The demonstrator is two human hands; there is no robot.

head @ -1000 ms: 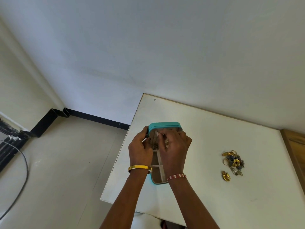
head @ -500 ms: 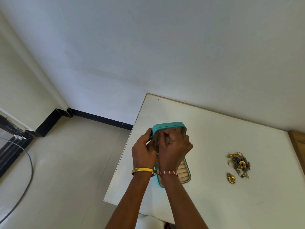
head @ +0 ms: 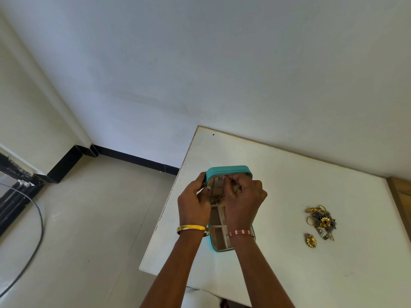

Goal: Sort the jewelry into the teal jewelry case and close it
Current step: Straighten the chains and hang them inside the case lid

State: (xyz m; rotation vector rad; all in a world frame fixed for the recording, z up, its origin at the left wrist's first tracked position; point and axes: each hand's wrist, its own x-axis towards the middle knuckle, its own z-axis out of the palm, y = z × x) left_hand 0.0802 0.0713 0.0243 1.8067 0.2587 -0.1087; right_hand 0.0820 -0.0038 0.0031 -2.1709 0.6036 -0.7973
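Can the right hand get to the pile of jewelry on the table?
Probably yes. The pile lies in the open on the table, to the right of the case, nothing in between. But the right hand is busy inside the case now.

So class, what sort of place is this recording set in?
Probably a plain room in a home: bare white walls, a beige tiled floor with black skirting, and a white table in the corner.

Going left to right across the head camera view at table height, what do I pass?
Cable on the floor → left hand → teal jewelry case, open, with the right hand over it → loose gold flower piece → jewelry pile → wooden edge at the far right.
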